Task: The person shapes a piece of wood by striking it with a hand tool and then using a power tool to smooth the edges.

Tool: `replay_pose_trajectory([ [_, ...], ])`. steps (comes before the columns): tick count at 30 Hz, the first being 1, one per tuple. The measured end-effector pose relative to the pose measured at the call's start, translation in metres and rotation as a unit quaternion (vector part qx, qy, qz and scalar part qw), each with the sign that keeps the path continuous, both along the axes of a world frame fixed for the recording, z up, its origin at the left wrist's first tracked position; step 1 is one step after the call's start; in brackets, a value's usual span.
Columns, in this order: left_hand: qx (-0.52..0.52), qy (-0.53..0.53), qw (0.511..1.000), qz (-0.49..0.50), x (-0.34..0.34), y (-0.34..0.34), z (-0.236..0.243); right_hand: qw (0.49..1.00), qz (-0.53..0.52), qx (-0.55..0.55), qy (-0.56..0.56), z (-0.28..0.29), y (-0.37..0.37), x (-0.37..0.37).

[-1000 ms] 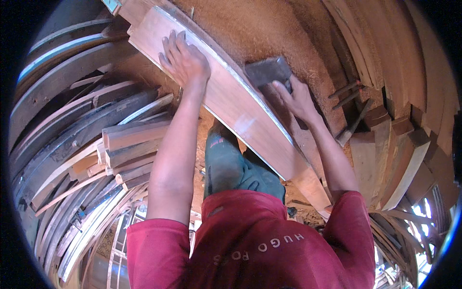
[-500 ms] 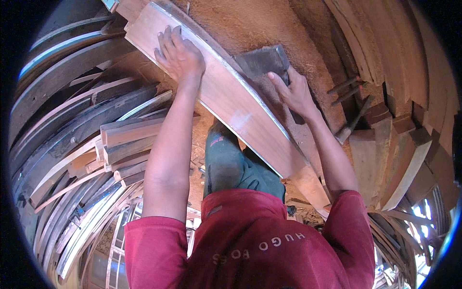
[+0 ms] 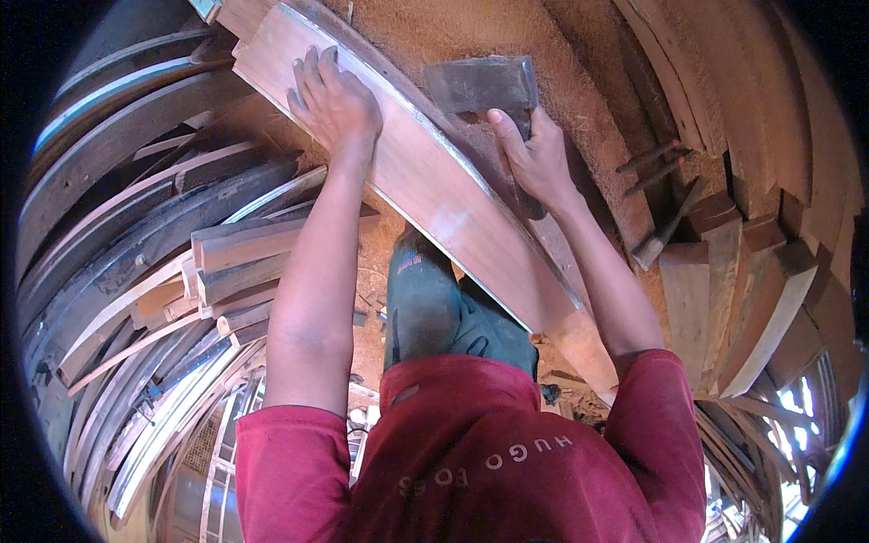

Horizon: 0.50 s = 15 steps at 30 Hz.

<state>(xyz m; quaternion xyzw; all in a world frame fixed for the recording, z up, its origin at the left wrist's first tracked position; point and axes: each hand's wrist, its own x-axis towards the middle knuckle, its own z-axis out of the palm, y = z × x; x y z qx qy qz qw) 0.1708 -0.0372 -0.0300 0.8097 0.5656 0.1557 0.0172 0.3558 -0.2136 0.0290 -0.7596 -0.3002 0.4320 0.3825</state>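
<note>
A long pale-brown plank [image 3: 462, 226] runs diagonally from the upper left to the lower middle, with a whitish strip along its far edge. My left hand [image 3: 337, 113] lies on its upper part, fingers apart and slightly bent, holding nothing. To the right of the plank, my right hand [image 3: 539, 158] grips the dark handle of a hatchet-like tool with a broad, flat, grey head [image 3: 480, 83]. That head is beside the plank's far edge; whether it touches the wood I cannot tell. My leg in dark green trousers [image 3: 421, 308] shows beneath the plank.
Stacked curved timbers [image 3: 109, 235] fill the left side, with short blocks [image 3: 240, 240] near my left forearm. On the right stand thick boards [image 3: 733, 299] and several dark rod-like pieces [image 3: 665, 222]. Brown sawdust [image 3: 543, 45] coats the surface beyond the plank.
The tool in my right hand has moved upward and slightly left, away from me along the plank's far edge. My left hand has shifted slightly up the plank.
</note>
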Motion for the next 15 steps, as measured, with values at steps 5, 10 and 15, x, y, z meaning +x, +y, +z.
replay_pose_trajectory([
  [5, 0.003, 0.02, 1.0, 0.007, -0.002, -0.001, -0.004, 0.993, 0.078, 0.049, -0.078, -0.021, -0.025, 0.003],
  [10, 0.011, 0.015, 1.0, 0.003, -0.004, -0.001, -0.004, 0.997, 0.024, -0.063, 0.032, 0.005, -0.005, 0.009],
  [15, -0.019, 0.003, 1.0, 0.003, 0.0, 0.0, -0.002, 0.991, 0.093, 0.044, -0.084, -0.027, -0.016, -0.004],
])
